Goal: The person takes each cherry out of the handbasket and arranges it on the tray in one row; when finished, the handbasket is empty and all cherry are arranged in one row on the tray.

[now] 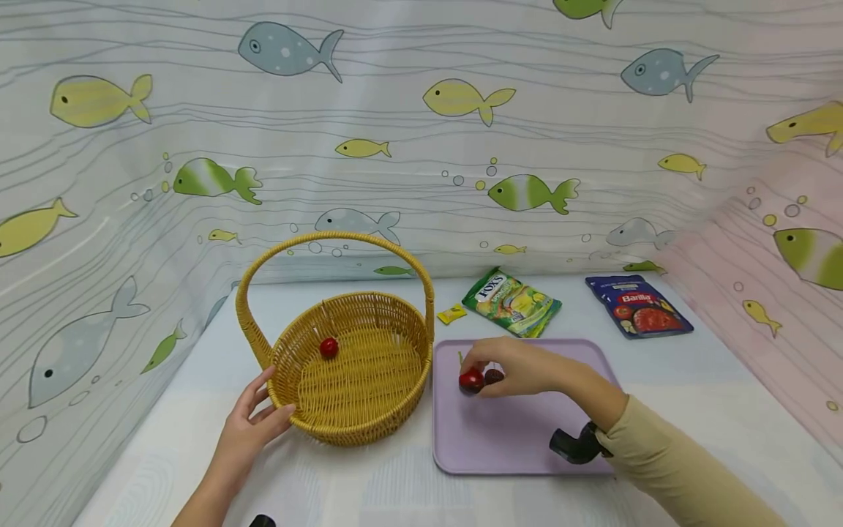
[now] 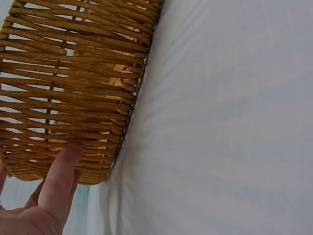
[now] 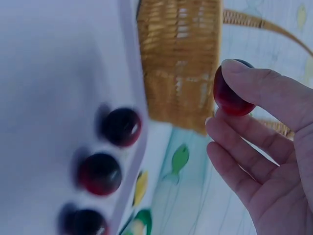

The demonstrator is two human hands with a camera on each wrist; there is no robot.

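Observation:
My right hand (image 1: 516, 366) pinches a dark red, shiny cherry (image 3: 234, 93) between thumb and fingers, over the lilac tray (image 1: 514, 446). More dark red cherries lie on that tray; in the right wrist view one cherry (image 3: 122, 127) sits near the rim with two others in a row beside it. In the head view the hand mostly hides them. A wicker basket (image 1: 362, 432) with a tall handle stands left of the tray, with a red cherry (image 1: 329, 348) inside. My left hand (image 1: 246, 428) touches the basket's left side near the rim, fingers spread; one fingertip rests against the weave.
Behind the tray lie a green Fox's candy bag (image 1: 512, 304) and a small yellow wrapped candy (image 1: 451, 314). A blue Barilla pouch (image 1: 639, 307) lies at the back right. A fish-patterned curtain (image 1: 408, 190) hangs behind the white table.

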